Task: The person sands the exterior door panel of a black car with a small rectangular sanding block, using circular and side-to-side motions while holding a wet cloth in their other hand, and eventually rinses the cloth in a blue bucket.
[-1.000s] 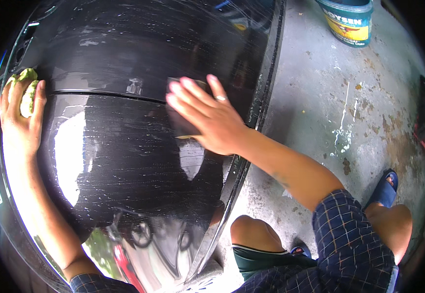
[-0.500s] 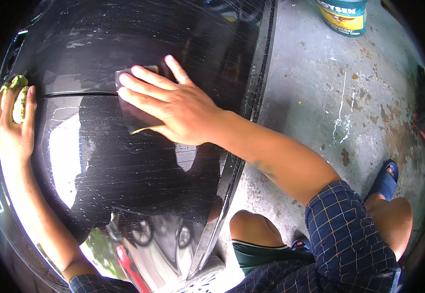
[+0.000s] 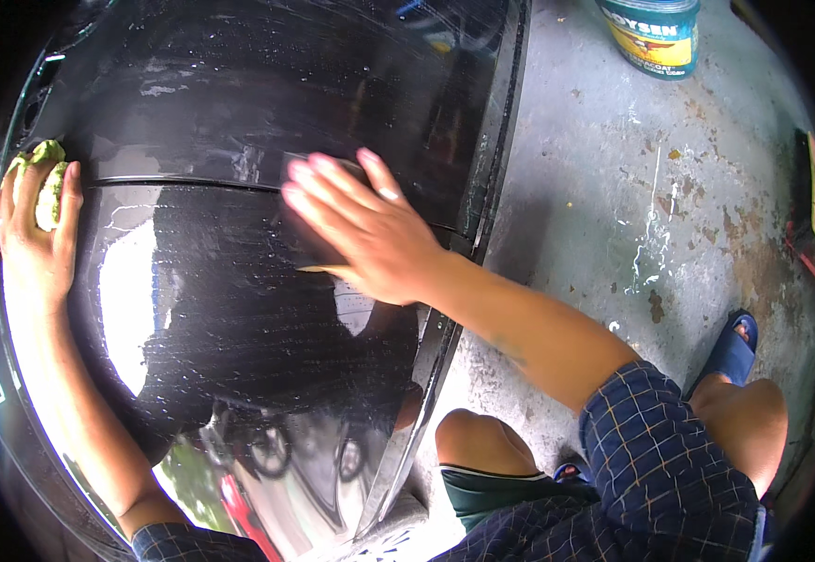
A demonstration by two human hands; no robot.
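Observation:
A glossy black car panel with water drops and streaks fills the left half of the view, crossed by a narrow seam. My right hand lies palm down on it by the seam, fingers spread and a little blurred. Beneath that palm is a dark, thin sheet that looks like sandpaper. The hand hides most of it, and a yellowish edge shows by the thumb. At the panel's far left edge, my left hand is closed round a crumpled light-green cloth, resting against the car.
A teal paint bucket with a yellow label stands on the worn grey concrete floor at the upper right. A dark trim strip runs down the panel's right edge. My feet in blue slippers are at the lower right.
My right hand has slid right and slightly nearer across the panel, with the dark sheet under it. My left hand keeps its place with the cloth; the whole view has shifted slightly.

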